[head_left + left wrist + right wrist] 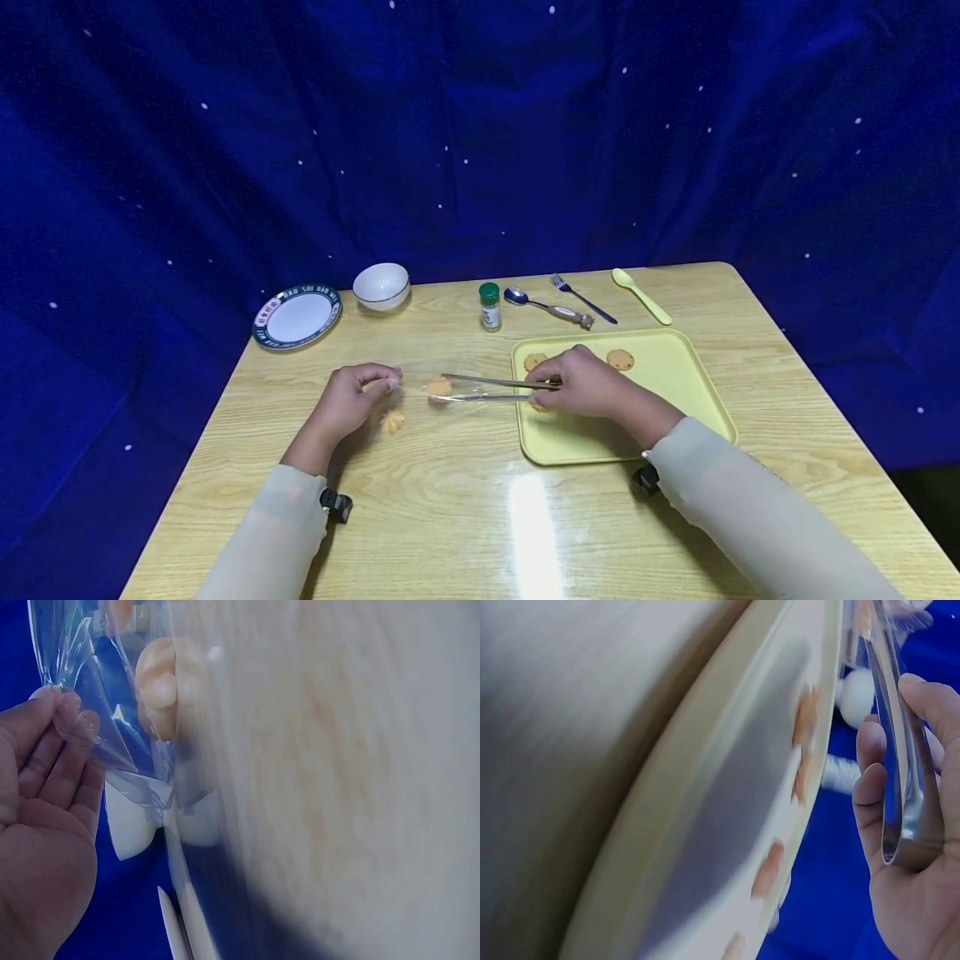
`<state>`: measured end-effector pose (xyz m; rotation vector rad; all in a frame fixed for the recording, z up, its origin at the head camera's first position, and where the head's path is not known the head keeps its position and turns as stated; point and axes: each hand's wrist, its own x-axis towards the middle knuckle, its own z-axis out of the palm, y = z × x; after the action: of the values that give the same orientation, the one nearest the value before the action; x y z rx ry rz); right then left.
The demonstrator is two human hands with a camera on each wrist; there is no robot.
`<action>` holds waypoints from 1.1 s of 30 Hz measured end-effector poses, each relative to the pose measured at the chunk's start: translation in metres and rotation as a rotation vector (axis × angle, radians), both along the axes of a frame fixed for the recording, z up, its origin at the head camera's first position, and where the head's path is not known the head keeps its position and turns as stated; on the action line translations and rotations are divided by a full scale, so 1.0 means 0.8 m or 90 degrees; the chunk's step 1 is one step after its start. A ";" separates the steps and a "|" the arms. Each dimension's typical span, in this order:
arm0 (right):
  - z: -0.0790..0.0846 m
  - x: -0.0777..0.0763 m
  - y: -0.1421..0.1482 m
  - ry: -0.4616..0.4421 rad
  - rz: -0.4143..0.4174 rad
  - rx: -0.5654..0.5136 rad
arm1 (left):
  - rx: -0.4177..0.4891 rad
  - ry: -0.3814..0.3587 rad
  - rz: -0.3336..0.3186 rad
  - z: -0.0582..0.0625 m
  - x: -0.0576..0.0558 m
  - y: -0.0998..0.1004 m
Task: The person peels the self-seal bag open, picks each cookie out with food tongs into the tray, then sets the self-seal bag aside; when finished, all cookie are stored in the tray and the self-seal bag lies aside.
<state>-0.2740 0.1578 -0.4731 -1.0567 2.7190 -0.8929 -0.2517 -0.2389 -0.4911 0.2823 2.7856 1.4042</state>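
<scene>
My left hand (352, 404) pinches the edge of a clear plastic bag (112, 735) between thumb and fingers. In my right hand (581, 383) I hold metal tongs (900, 772) by their sides, reaching leftward. A round cookie (438, 386) is between the tong tips, at the bag. Below the left fingers shows a flower-shaped cookie (392, 419); whether it lies inside the bag or under it I cannot tell. Under the right hand is a pale yellow tray (667, 417) with several cookies, among them a round cookie (620, 359) and a scalloped cookie (536, 361), partly hidden by the hand.
Along the back of the wooden table (442, 508) stand a patterned plate (303, 317), a white bowl (382, 287) and a green-capped jar (490, 307). Farther right lie a metal spoon (551, 309), a fork (585, 299) and a yellow spoon (642, 296). A blue curtain (480, 167) hangs behind.
</scene>
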 end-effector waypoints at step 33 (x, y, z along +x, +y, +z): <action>-0.003 0.095 0.234 0.018 -0.230 0.009 | 0.008 -0.019 -0.015 0.002 0.003 0.011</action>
<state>-0.1982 0.3449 -0.4754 -0.5846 2.9889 -0.9036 -0.2496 -0.2300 -0.4897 0.2912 2.7415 1.4101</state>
